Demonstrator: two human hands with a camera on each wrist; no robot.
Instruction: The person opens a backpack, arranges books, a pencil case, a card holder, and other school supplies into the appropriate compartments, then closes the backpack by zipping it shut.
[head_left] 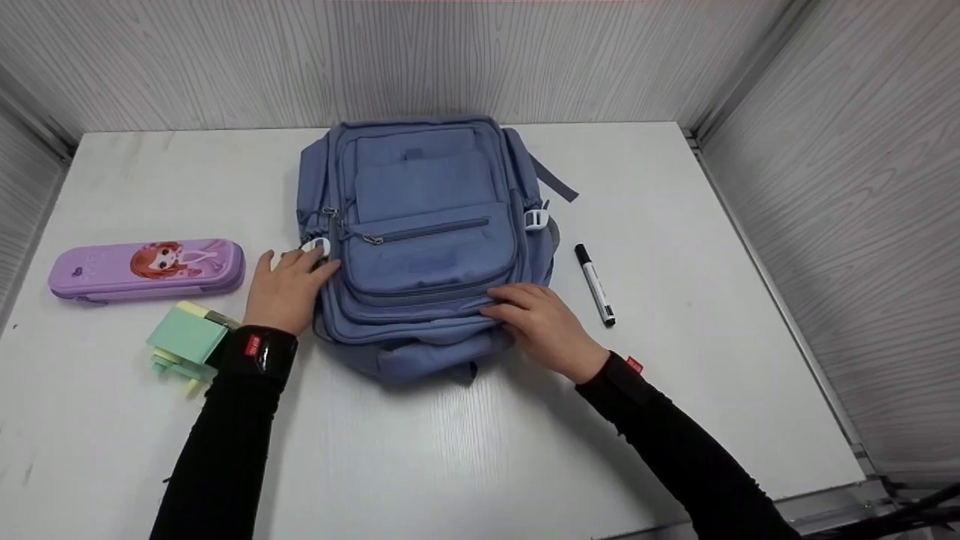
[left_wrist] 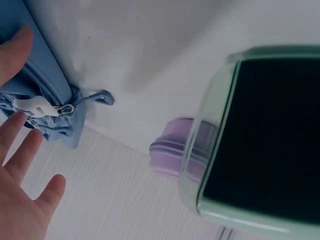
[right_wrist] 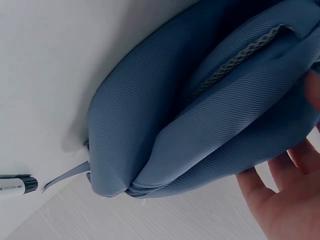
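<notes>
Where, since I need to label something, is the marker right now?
In the head view, the marker lies on the table, just right of the backpack and near the right hand.

Blue backpack [head_left: 424, 251], purple case [head_left: 146, 271], black-and-white marker [head_left: 596, 286]

My right hand [right_wrist: 290, 197] grips the blue bag [right_wrist: 132, 120] at its edge, fingertips behind the cloth. Mesh [right_wrist: 240, 61] shows between folds. A thin strap [right_wrist: 67, 175] points toward the marker [right_wrist: 17, 186], partly in view, dark end nearest.
</notes>
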